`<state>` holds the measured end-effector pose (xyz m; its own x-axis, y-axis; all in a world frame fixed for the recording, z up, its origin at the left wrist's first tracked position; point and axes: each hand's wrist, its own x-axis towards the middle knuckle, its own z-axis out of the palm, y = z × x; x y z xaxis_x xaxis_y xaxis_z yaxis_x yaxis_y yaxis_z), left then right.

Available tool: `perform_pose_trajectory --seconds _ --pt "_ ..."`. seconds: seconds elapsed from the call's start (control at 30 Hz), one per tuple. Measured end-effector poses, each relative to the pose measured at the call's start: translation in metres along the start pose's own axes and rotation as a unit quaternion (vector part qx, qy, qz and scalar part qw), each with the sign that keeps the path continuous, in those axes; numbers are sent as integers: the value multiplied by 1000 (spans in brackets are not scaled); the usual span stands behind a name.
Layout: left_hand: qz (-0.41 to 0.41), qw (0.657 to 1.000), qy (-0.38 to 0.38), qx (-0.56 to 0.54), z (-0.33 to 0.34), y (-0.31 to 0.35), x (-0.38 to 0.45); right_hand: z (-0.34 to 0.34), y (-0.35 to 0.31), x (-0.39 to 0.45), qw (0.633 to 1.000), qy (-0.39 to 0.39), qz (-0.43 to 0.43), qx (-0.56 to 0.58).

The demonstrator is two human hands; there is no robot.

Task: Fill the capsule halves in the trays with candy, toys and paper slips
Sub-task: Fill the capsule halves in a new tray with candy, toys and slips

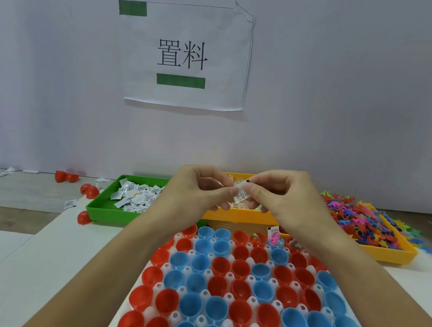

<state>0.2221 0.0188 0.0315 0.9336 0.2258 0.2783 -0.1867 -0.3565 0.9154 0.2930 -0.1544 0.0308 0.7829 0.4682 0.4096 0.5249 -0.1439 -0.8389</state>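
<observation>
**Inspector:** Hands first. Position and state?

**Assistant:** Both raised together above the far end of the white plastic capsule tray [223, 325]. The left hand [194, 190] and right hand [283, 196] meet at the fingertips, each pinching the same small white printed paper slip [241, 193]. The slip is held in the air in front of the middle yellow plastic bin [236, 214], not in any capsule.

**Inspector:** Tray contents?

**Assistant:** Rows of open red and blue plastic capsule halves [219, 285], mouths up. Nearly all that can be seen look unfilled. In the far row, a blue half [276, 241] holds a pink toy with a paper slip standing in it, and the red half [258, 238] beside it holds something colourful; I cannot tell what.

**Inspector:** Supplies?

**Assistant:** A green plastic bin of folded white paper slips [135, 195] on the far left; the yellow bin behind the hands, contents mostly hidden; a second yellow bin heaped with multicoloured flat plastic toys [362, 222] on the right, some spilled beyond it.

**Inspector:** Strays?

**Assistant:** Loose red capsule halves [89, 190] and a few slips lie left of the green bin. A printed paper sign [188, 55] is taped to the wall.
</observation>
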Motion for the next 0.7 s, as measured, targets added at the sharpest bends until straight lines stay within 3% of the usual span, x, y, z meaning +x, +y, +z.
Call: perform_pose_trajectory --seconds 0.3,0.7 --pt "-3 999 40 2 -12 5 1 -15 24 7 964 -5 36 -265" --pt "1 998 35 46 -10 5 0 -2 37 3 944 -49 60 -320"
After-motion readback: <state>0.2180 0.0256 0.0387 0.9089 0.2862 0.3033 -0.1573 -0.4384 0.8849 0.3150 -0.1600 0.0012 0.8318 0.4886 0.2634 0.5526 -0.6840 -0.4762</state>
